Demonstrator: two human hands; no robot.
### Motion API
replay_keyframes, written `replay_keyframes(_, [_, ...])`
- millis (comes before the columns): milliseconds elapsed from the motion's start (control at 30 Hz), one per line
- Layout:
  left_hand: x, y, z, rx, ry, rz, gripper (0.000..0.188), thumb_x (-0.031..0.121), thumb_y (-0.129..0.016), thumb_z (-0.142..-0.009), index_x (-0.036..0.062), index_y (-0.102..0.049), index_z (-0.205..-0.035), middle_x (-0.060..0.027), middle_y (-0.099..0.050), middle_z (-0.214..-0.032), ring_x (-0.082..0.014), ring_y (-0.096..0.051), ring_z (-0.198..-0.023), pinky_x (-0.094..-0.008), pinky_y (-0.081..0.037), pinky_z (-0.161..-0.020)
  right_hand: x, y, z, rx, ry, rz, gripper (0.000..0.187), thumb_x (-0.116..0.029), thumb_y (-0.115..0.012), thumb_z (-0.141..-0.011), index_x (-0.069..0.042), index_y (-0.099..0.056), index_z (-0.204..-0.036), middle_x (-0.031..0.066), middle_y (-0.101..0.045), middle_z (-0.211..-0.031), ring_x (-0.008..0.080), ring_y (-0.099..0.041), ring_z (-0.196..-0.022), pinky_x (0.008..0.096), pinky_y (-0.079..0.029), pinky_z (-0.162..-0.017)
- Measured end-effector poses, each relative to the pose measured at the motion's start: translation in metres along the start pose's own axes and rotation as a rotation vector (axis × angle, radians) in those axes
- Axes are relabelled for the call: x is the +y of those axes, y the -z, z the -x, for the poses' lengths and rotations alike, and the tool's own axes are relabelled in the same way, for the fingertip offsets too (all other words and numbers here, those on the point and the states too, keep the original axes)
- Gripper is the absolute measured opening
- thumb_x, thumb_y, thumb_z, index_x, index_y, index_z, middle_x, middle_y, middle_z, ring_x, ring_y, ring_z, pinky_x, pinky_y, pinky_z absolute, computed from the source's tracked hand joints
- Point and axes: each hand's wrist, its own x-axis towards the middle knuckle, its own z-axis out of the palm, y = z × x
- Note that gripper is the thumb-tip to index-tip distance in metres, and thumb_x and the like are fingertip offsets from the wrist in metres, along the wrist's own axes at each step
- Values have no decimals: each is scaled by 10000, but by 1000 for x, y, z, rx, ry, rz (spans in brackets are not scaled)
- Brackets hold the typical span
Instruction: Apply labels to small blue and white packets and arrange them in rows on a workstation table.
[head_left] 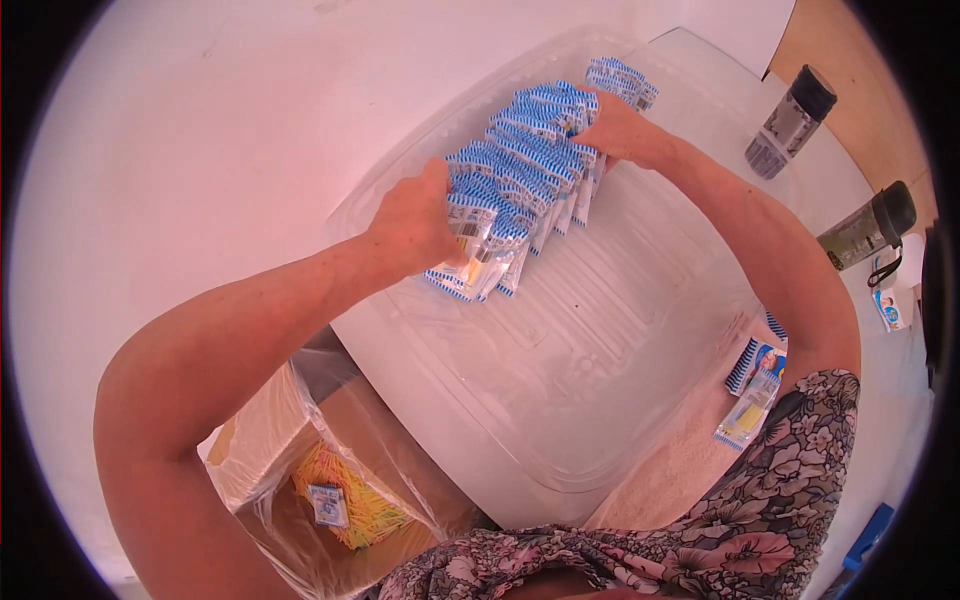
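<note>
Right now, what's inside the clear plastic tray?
A slanting row of overlapping blue-and-white packets, left hand at the near end, right hand at the far end; more packets lie beyond. Covered: the tray floor beneath them and parts of most packets.

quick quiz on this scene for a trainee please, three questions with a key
1. True or false: the left hand and right hand both touch the row of blue-and-white packets.
2. What lies on the yellow strands in the plastic-lined box?
A) a bottle
B) a small packet
C) a lid
3. How many dark-capped bottles are at the picture's right?

Key: 1 true; 2 B; 3 two.
</note>
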Motion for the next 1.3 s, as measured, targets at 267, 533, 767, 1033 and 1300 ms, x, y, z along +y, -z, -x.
replay_keyframes(267, [-1,3,-13,-7,21,-1,699,143,-853,-458,36,-448,-1018,-174,-606,-944,-338,-586,-926,-396,-476,-781,-6,6,-7,-1,-14,24,636,-311,-704,-685,-80,-473,-1231,126,-618,-992,249,-637,-805,383,-565,-606])
replay_keyframes(533, [-11,20,-13,-164,-159,-457,681,264,-837,-500,33,-432,-997,-144,-621,-845,-315,-611,-835,-391,-483,-681,-4,25,-17,-155,-290,299,754,-345,-701,-659,-114,-360,-1291,159,-583,-1074,293,-630,-824,450,-550,-714])
replay_keyframes(767, [-21,8,5,-73,-175,-473,748,267,-844,-466,28,-395,-1014,-137,-621,-814,-327,-607,-804,-403,-469,-656,2,33,-1,-53,-396,253,875,-154,-688,-684,-116,-162,-1382,165,-584,-1022,284,-621,-801,419,-561,-635])
replay_keyframes(1033, [-38,38,11,215,-303,-239,577,196,-802,-552,54,-481,-1009,-154,-606,-886,-328,-588,-831,-409,-460,-683,-19,52,34,176,45,723,754,-93,-709,-655,-76,-327,-1304,153,-602,-976,230,-607,-844,349,-527,-680])
replay_keyframes(1300, [-61,61,162,498,-587,116,200,102,-677,-718,53,-556,-869,-93,-586,-873,-281,-574,-731,-356,-463,-629,-121,-70,181,337,792,567,256,-68,-715,-682,-47,-617,-917,93,-619,-889,211,-570,-683,281,-470,-580])
